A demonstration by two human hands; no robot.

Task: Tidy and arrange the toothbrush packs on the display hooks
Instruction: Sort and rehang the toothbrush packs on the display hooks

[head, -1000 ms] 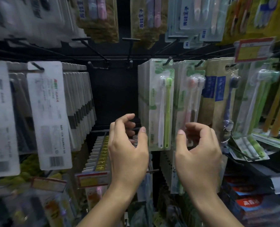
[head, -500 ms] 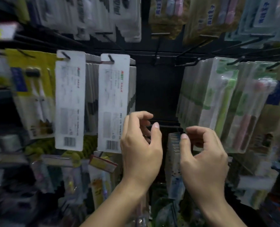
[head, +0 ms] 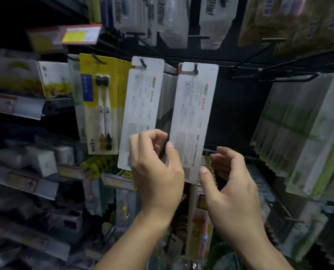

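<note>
Two rows of toothbrush packs hang back side out on black hooks, fronted by a left white pack (head: pixel 140 114) and a right white pack (head: pixel 195 117). My left hand (head: pixel 156 168) is raised in front of the lower end of the left white pack, fingers curled, thumb tip near the right pack's left edge; I see nothing gripped. My right hand (head: pixel 232 182) hovers by the lower right corner of the right white pack, thumb at its edge, fingers loosely bent beside it.
A yellow twin-brush pack (head: pixel 99 106) hangs to the left. Thick rows of green packs (head: pixel 298 133) hang at the right. Bare black hooks (head: pixel 246 69) jut out between them. More packs hang above and below. Left shelves (head: pixel 25 110) hold boxes, and a price tag (head: pixel 80 36) sticks out above.
Both hands, keeping their curled pose, have moved left from the green packs to the two white-backed packs. The view swung left with them.
</note>
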